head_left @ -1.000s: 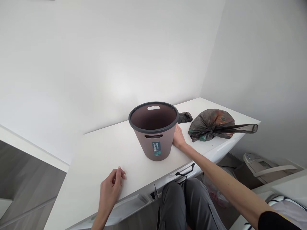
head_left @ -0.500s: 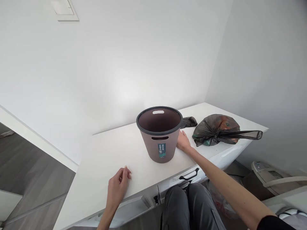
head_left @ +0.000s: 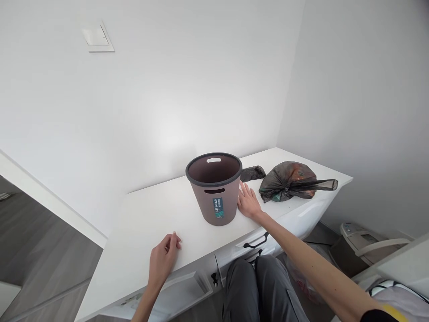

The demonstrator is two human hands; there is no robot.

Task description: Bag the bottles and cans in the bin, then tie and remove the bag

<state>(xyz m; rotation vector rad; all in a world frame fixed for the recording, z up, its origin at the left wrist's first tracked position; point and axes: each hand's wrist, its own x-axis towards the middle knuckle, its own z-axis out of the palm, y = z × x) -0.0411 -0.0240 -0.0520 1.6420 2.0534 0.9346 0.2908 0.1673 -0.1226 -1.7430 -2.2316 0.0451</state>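
A brownish-mauve trash bin [head_left: 209, 201] with a dark rim, cut-out handles and a teal label stands upright on the white countertop [head_left: 147, 223]. Beside its right wall, my right hand [head_left: 248, 202] lies on the counter with fingers outstretched, holding nothing. My left hand [head_left: 163, 256] rests near the front edge, left of the bin, with its fingers loosely curled and nothing visible in them. To the right of my right hand sits a knotted, filled black garbage bag [head_left: 284, 181]. A smaller crumpled black plastic bag [head_left: 253, 173] lies behind the bin's right side, partly hidden by it.
White walls border the counter at the back and right. Below it are drawers with black handles [head_left: 256, 241] and a cabinet door [head_left: 187, 290]. My knees are against the front. A grey appliance with a handle [head_left: 362, 246] stands at lower right.
The view has shifted slightly. My right hand, formerly partly hidden behind the bin, now shows its spread fingers at the bin's right side. My left hand stays about the same.
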